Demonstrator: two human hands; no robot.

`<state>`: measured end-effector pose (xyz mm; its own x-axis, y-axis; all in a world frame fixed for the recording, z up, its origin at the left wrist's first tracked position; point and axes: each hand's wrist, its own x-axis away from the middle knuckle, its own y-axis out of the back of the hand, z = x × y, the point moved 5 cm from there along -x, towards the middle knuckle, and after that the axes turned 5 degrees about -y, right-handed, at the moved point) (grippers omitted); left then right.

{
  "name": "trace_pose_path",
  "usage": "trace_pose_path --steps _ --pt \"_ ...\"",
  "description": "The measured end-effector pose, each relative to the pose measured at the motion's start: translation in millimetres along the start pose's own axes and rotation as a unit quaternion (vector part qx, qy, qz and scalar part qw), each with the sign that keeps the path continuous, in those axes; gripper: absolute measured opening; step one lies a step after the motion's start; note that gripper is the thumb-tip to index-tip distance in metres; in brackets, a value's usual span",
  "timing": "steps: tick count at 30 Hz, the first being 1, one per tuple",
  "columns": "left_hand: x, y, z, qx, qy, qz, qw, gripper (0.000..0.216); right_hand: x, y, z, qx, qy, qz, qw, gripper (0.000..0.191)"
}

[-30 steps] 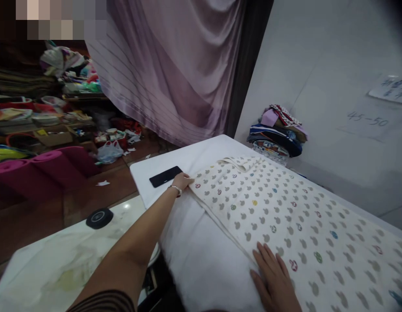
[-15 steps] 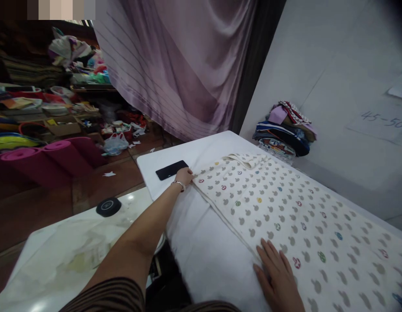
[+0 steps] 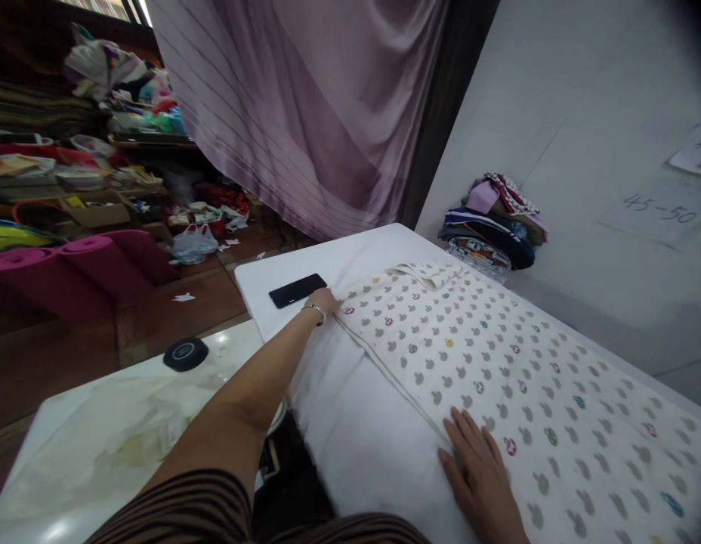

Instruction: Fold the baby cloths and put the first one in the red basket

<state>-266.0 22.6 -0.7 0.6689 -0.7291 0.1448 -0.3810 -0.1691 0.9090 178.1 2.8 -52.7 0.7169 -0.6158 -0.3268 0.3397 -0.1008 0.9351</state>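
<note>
A cream cloth printed with small grey and coloured figures lies spread across a white padded table. My left hand, a bracelet on its wrist, reaches far out and pinches the cloth's far left corner, fingers closed on the edge. My right hand lies flat on the near edge of the cloth, fingers stretched out and pressing down. A black phone rests on the table just beyond my left hand.
A stack of folded clothes sits at the table's far end by the white wall. A marble counter with a round black disc stands to the left. Beyond are a purple curtain, pink rolled mats and cluttered shelves.
Both hands keep their places on the cloth; only the view has shifted slightly, and my left hand has drawn the corner a little tauter.
</note>
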Motion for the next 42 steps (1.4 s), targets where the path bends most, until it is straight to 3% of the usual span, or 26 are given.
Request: trace_pose_path --steps 5,10,16,21,24,26,32,37,42 --pt "4 7 -7 -0.016 -0.014 -0.009 1.0 0.024 -2 4 2 0.008 -0.011 0.01 1.0 0.047" --pt "-1 18 2 -0.021 -0.038 -0.058 0.997 0.022 -4 8 6 0.005 -0.018 0.03 0.999 0.043" --pt "3 7 8 -0.036 -0.059 -0.085 0.994 0.019 -11 19 7 -0.032 -0.027 0.043 0.998 0.034" --pt "12 7 6 -0.049 -0.088 -0.119 0.988 0.025 -45 27 12 -0.11 -0.044 0.051 0.992 0.028" --pt "24 11 -6 -0.055 -0.19 -0.163 0.967 0.03 -77 21 28 -0.142 -0.027 0.068 0.987 0.027" --pt "36 7 -18 -0.051 -0.279 -0.143 0.948 0.024 -99 15 42 -0.149 -0.022 0.08 0.985 0.026" --pt "75 -20 -46 -0.006 -0.502 0.028 0.865 0.021 -140 0 75 -0.094 -0.018 0.133 0.987 0.022" --pt "77 -24 -45 0.0 -0.524 0.065 0.849 0.024 -146 -8 80 -0.033 -0.001 0.15 0.988 0.022" --pt "76 -23 -46 0.0 -0.56 0.063 0.826 0.023 -145 -17 80 0.032 0.02 0.159 0.986 0.023"
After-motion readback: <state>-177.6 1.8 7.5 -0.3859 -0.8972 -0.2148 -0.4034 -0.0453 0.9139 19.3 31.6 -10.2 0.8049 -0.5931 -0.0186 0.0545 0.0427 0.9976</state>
